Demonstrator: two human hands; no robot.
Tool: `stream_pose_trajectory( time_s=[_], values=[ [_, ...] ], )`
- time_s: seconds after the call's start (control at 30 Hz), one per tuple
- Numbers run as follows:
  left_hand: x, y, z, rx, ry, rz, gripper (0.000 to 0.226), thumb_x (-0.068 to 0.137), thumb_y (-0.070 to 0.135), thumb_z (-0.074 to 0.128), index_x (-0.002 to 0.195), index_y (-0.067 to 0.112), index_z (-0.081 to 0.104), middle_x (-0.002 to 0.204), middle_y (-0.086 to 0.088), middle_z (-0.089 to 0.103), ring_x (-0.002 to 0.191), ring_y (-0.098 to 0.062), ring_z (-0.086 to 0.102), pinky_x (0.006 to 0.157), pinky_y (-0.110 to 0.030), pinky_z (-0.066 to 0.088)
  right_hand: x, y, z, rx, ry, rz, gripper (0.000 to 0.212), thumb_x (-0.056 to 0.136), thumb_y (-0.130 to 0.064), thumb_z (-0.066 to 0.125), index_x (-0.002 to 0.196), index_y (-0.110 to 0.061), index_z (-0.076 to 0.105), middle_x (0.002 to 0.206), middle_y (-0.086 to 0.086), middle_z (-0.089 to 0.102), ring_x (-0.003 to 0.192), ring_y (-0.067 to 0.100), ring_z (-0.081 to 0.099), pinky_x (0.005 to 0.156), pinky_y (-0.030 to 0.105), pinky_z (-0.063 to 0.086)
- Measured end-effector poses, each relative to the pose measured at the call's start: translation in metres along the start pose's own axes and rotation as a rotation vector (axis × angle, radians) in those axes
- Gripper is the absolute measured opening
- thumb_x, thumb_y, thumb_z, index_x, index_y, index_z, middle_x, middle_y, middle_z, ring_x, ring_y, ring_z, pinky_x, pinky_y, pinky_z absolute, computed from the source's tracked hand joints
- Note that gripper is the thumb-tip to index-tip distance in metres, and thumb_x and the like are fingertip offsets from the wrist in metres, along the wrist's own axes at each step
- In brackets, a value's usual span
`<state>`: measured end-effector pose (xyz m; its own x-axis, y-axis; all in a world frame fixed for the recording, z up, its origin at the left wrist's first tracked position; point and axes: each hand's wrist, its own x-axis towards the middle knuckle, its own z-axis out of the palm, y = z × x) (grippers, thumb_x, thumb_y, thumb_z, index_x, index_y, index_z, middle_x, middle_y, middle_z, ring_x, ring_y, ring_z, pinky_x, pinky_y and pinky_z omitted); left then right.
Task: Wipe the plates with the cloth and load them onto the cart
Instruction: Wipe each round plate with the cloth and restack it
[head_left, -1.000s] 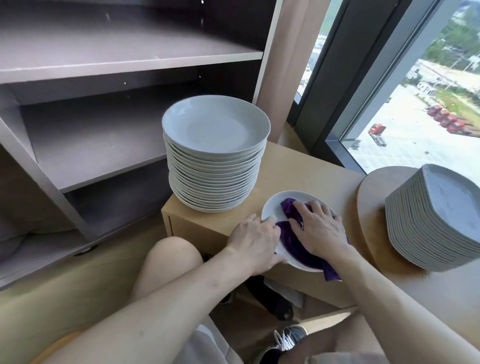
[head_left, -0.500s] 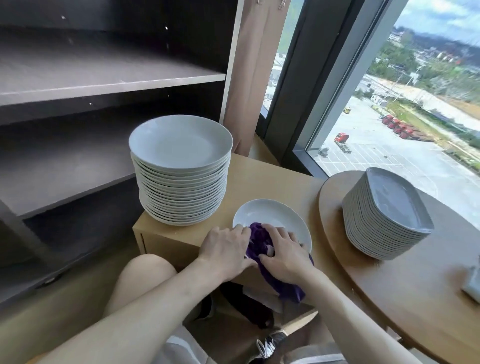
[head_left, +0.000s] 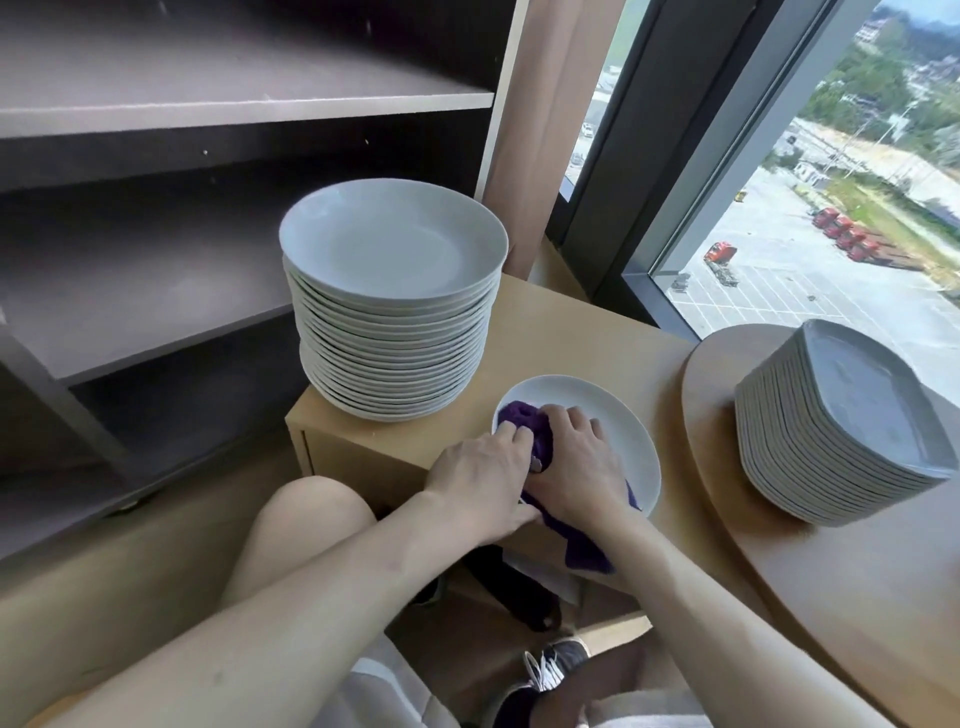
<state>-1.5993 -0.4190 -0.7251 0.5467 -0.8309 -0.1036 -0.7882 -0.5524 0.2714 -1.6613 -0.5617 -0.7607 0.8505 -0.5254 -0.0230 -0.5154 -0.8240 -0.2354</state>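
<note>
The plate (head_left: 621, 434) lies at the front edge of the cabinet top (head_left: 571, 332), right of the tall stack (head_left: 395, 322). The left hand (head_left: 483, 478) grips its rim while the right hand (head_left: 576, 467) clutches the cloth (head_left: 519, 415) against it. Wiping is underway; the stack and all loading apparently remain.

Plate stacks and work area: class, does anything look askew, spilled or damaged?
Nothing is spilled or broken. The tall round stack sits right at the front corner of the cabinet, and the purple cloth trails off the edge below the plate being wiped.
</note>
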Motion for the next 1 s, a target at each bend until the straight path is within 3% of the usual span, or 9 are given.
stream_pose_trajectory(
  time_s=[0.2, 0.3, 0.4, 0.57, 0.77, 0.93, 1.0],
  values=[
    [0.002, 0.002, 0.005, -0.010, 0.008, -0.011, 0.065, 0.085, 0.061, 0.070, 0.123, 0.018, 0.041, 0.122, -0.001, 0.051, 0.106, -0.026, 0.061, 0.074, -0.036, 0.040, 0.020, -0.012, 0.016, -0.025, 0.165, 0.098, 0.049, 0.092, -0.045, 0.052, 0.135, -0.022, 0.043, 0.128, 0.003, 0.052, 0.116, 0.028, 0.046, 0.088, 0.045, 0.041],
    [0.002, 0.001, 0.006, -0.014, 0.024, -0.006, 0.066, 0.088, 0.060, 0.066, 0.133, 0.015, 0.046, 0.126, -0.001, 0.050, 0.112, -0.026, 0.059, 0.084, -0.039, 0.048, 0.034, -0.012, 0.020, -0.034, 0.191, 0.128, 0.057, 0.092, -0.043, 0.054, 0.143, -0.025, 0.037, 0.135, 0.007, 0.050, 0.121, 0.032, 0.045, 0.093, 0.049, 0.040],
    [0.001, 0.002, 0.007, 0.033, 0.022, -0.008, 0.059, 0.091, 0.062, 0.061, 0.124, 0.012, 0.058, 0.119, -0.001, 0.050, 0.109, -0.026, 0.059, 0.086, -0.040, 0.050, 0.046, -0.007, 0.018, -0.048, 0.207, 0.113, 0.067, 0.088, -0.046, 0.057, 0.148, -0.035, 0.031, 0.137, 0.008, 0.046, 0.123, 0.036, 0.045, 0.094, 0.053, 0.039],
    [-0.002, 0.006, 0.008, 0.179, 0.048, 0.019, 0.060, 0.095, 0.065, 0.053, 0.121, 0.012, 0.060, 0.112, -0.004, 0.054, 0.103, -0.026, 0.058, 0.084, -0.038, 0.045, 0.054, 0.017, 0.005, -0.171, 0.138, 0.003, 0.060, 0.090, -0.046, 0.055, 0.145, -0.036, 0.035, 0.142, 0.007, 0.042, 0.123, 0.034, 0.045, 0.097, 0.053, 0.040],
    [-0.001, 0.003, 0.011, 0.252, 0.031, 0.019, 0.068, 0.095, 0.071, 0.046, 0.123, 0.010, 0.059, 0.119, -0.003, 0.054, 0.104, -0.025, 0.058, 0.087, -0.039, 0.044, 0.035, 0.053, -0.017, -0.335, 0.018, -0.049, 0.047, 0.095, -0.052, 0.045, 0.137, -0.030, 0.041, 0.138, 0.005, 0.047, 0.125, 0.031, 0.043, 0.098, 0.051, 0.037],
    [0.001, 0.001, 0.010, 0.182, -0.021, -0.025, 0.067, 0.091, 0.074, 0.051, 0.117, 0.013, 0.059, 0.119, -0.001, 0.051, 0.079, -0.021, 0.049, 0.068, -0.035, 0.037, 0.004, 0.047, -0.020, -0.248, -0.114, 0.018, 0.046, 0.092, -0.054, 0.040, 0.130, -0.027, 0.039, 0.132, 0.006, 0.047, 0.124, 0.031, 0.042, 0.093, 0.047, 0.038],
    [0.003, -0.002, 0.009, 0.087, -0.046, -0.055, 0.067, 0.087, 0.073, 0.058, 0.119, 0.014, 0.056, 0.123, -0.001, 0.049, 0.084, -0.025, 0.059, 0.068, -0.036, 0.040, -0.008, 0.041, -0.020, -0.218, -0.126, 0.008, 0.048, 0.092, -0.055, 0.040, 0.130, -0.026, 0.039, 0.128, 0.006, 0.046, 0.119, 0.031, 0.043, 0.094, 0.045, 0.040]
  ],
)
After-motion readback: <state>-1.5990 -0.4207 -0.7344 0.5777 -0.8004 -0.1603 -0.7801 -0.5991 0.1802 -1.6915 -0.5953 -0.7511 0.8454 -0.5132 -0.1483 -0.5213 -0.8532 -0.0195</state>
